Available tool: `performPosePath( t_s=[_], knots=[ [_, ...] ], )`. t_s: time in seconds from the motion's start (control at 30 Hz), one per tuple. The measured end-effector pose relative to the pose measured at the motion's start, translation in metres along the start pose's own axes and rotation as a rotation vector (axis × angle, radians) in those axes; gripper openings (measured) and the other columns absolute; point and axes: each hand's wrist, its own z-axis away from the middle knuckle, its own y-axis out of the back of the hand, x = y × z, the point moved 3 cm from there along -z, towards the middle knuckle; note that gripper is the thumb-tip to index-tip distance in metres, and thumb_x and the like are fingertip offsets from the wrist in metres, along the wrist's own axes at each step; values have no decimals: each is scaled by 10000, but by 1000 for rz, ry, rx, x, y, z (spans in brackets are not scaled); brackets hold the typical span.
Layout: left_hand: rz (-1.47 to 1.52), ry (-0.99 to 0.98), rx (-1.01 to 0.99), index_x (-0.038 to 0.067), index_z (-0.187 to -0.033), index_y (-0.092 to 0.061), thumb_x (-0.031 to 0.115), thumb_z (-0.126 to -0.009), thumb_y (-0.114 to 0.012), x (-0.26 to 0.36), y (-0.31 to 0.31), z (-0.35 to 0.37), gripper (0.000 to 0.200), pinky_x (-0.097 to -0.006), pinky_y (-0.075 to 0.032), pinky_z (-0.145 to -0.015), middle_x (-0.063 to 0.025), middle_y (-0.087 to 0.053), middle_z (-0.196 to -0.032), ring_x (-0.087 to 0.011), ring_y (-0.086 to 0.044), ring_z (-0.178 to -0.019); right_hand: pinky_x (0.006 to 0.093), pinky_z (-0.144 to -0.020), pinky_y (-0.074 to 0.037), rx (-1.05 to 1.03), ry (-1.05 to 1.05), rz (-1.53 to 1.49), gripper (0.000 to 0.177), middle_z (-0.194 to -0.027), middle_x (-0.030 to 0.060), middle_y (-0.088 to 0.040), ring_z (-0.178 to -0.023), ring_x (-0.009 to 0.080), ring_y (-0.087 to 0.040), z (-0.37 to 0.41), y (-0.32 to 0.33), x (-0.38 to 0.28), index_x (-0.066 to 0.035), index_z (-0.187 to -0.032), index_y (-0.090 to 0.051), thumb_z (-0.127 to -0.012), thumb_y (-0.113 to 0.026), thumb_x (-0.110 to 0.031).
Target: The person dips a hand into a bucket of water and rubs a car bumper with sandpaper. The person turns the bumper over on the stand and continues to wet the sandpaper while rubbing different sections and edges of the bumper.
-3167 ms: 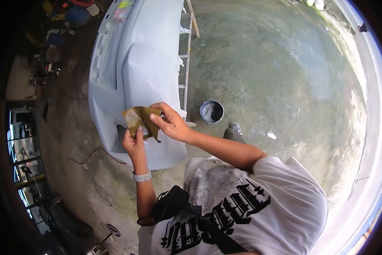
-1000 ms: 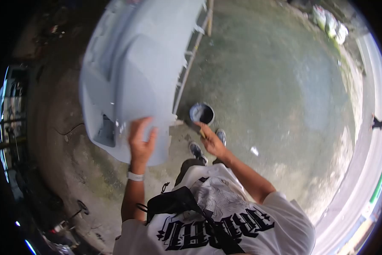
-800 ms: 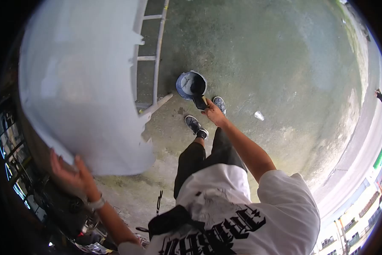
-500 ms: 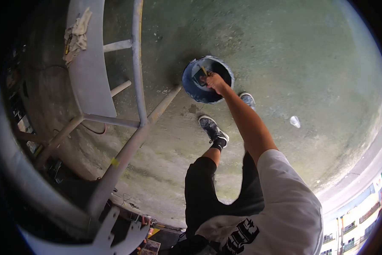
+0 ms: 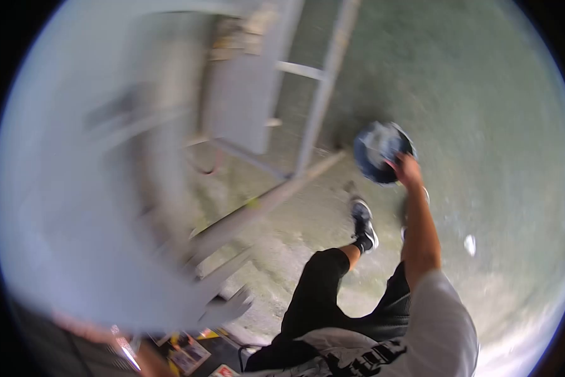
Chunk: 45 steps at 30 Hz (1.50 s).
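Observation:
My right hand (image 5: 408, 169) reaches over the near right rim of a round dark blue bucket (image 5: 365, 164). Its fingers are closed, and blur hides what they hold. Pale grey material (image 5: 381, 141) lies inside the bucket. My left hand (image 5: 87, 328) is at the bottom left, near the lower edge of a big pale blue-grey curved surface (image 5: 75, 207). A shiny band shows at its wrist. Motion smears its fingers.
A metal tube frame (image 5: 323, 94) with a flat grey panel (image 5: 241, 100) stands left of the bucket. Crumpled cloth (image 5: 257, 28) rests on the panel. A slanting tube (image 5: 263, 204) reaches toward the bucket. A white scrap (image 5: 470, 245) lies on the floor. Printed items (image 5: 187, 355) are at the bottom.
The view has swung left, so bucket and frame sit further right. The large pale surface and my left hand have come into view. The yellow-handled tool seen at my right hand no longer shows clearly.

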Motion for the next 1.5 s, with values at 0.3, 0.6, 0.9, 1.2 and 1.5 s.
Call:
performPosePath(
  t_s=[0.3,0.6,0.9,1.2,1.5],
  knots=[
    [748,-222,-138,-44,-1418,-528,173,-1011,-556,13,-9,-36,462,-450,-338,-1158,-218,-474,-1495,-351,-460,-1369,406,-1093,-451,-89,143,-583,404,-1279,123,-665,-1250,252,-596,259,-269,-435,30,-1295,-600,-966,-655,-199],
    [882,-336,-7,106,-1413,-594,176,-1022,-478,14,-39,-43,414,-432,-353,-1085,-68,-565,-1460,-273,-534,-1251,487,-1235,-225,171,1467,999,678,-1604,251,-332,-1499,423,-295,315,-557,-515,23,-1531,-368,-902,-586,-109],
    [884,-437,48,52,-1412,-579,164,-1057,-441,11,-49,-37,397,-410,-373,-1102,-111,-600,-1438,-288,-563,-1286,518,-1251,-155,175,1224,1300,759,-1599,203,-374,-1523,361,-279,391,-544,-336,-15,-1516,-425,-895,-631,-399],
    [958,-462,111,27,-1409,-575,190,-1065,-436,10,-61,-36,404,-420,-402,-1089,-134,-604,-1426,-312,-569,-1278,507,-1245,-176,500,1424,1059,687,-1561,253,-404,-1495,385,-318,353,-573,-425,41,-1481,-443,-972,-546,-407],
    [899,-538,121,62,-1452,-530,420,-926,-695,11,-56,-38,657,-449,-406,-1085,-138,-593,-1437,-330,-571,-1269,498,-1248,-176,522,1160,1194,767,-1595,237,-359,-1513,372,-292,399,-534,-329,21,-1517,-398,-906,-637,-376]
  ],
)
